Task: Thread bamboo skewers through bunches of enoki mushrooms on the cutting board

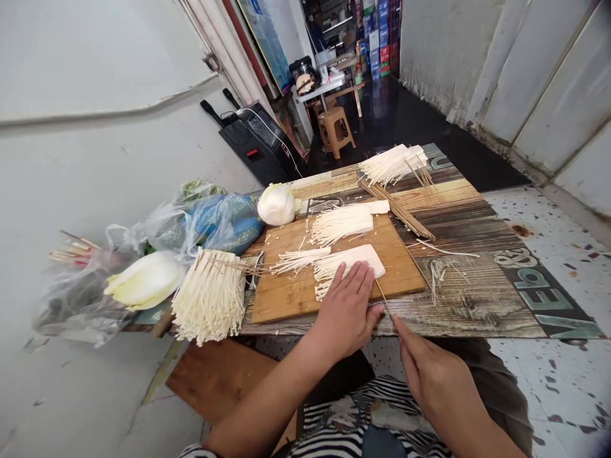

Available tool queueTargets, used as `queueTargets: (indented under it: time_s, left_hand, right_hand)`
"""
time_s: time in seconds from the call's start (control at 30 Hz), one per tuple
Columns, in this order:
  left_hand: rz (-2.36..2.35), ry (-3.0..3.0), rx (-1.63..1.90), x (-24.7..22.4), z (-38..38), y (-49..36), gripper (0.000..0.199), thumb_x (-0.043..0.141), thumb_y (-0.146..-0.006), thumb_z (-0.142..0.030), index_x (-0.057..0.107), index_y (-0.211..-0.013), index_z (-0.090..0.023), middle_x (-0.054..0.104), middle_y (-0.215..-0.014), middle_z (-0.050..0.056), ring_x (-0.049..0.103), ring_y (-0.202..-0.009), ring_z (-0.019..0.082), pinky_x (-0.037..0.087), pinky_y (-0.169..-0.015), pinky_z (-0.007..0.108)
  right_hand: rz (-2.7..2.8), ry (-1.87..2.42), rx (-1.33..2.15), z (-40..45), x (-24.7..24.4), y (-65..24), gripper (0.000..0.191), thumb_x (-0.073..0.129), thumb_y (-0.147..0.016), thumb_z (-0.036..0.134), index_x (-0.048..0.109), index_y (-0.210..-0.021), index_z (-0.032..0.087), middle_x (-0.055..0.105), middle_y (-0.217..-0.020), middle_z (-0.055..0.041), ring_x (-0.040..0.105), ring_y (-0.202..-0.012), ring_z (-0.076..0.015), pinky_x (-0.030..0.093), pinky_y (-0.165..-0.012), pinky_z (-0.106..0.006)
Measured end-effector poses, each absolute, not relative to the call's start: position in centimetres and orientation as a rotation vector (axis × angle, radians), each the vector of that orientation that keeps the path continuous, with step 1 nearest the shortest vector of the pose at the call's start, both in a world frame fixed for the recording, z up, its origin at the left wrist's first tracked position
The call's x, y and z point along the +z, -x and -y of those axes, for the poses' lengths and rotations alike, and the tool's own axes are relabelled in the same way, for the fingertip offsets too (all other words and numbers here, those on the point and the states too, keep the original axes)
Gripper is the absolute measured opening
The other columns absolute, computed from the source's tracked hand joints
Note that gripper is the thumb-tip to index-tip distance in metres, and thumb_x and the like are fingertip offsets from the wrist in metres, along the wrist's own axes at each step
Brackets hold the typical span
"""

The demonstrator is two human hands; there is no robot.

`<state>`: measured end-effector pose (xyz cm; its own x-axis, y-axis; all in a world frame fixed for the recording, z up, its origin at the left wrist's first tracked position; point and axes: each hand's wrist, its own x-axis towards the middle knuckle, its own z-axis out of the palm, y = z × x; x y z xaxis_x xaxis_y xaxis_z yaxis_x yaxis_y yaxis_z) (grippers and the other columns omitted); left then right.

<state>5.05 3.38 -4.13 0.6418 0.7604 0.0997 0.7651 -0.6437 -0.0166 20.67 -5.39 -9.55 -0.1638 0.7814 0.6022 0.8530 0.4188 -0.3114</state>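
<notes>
My left hand [347, 306] lies flat, palm down, on a bunch of enoki mushrooms [365, 256] at the front of the wooden cutting board [286, 299]. Its fingers are stretched out over the white stems. My right hand [424, 362] is closed round the end of a thin wooden skewer [383, 298], whose tip meets the right edge of that bunch. Behind, another flattened bunch [341, 224] rests on the board. A smaller loose bundle [298, 259] lies left of my left hand.
Brown skewers [401, 210] lie behind the board's right side, near skewered enoki [394, 164]. To the left are a large enoki bundle [210, 299], a pale cabbage [146, 280], a round white vegetable [277, 205] and plastic bags [224, 222]. Mushroom scraps [436, 273] lie at the right.
</notes>
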Motion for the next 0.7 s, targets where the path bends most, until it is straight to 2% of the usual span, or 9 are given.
queueTargets:
  time_s: [0.13,0.27,0.7]
  left_hand:
    - [1.388,2.677,-0.156,-3.8,-3.8,-5.4,0.071,0.031,-0.098,-0.051,0.027,-0.147,0.000,0.025,-0.155,0.019,0.019,-0.146,0.026,0.018,-0.122,0.045]
    - [1.462,2.631,-0.072,-4.7,-4.5,-5.9,0.079,0.029,-0.096,-0.058,0.028,-0.146,0.004,0.027,-0.154,0.022,0.021,-0.146,0.028,0.020,-0.121,0.046]
    - [1.459,2.682,0.027,-4.9,-5.0,-5.9,0.083,0.023,-0.095,-0.064,0.030,-0.146,0.002,0.024,-0.155,0.021,0.017,-0.146,0.030,0.017,-0.122,0.046]
  right_hand:
    - [1.962,1.397,-0.116,5.5,-9.7,-20.9,0.033,0.038,-0.094,0.008,0.057,-0.119,-0.001,0.072,-0.079,-0.0110,0.066,-0.057,-0.0148,0.055,-0.058,-0.025]
    - [1.966,1.394,-0.117,5.5,-9.9,-20.9,0.033,0.038,-0.094,0.008,0.055,-0.120,-0.002,0.072,-0.080,-0.0115,0.067,-0.060,-0.0158,0.054,-0.056,-0.026]
    - [1.952,1.389,-0.142,4.9,-10.3,-20.5,0.033,0.037,-0.095,0.011,0.058,-0.118,0.001,0.073,-0.084,-0.0115,0.067,-0.060,-0.0145,0.056,-0.062,-0.025]
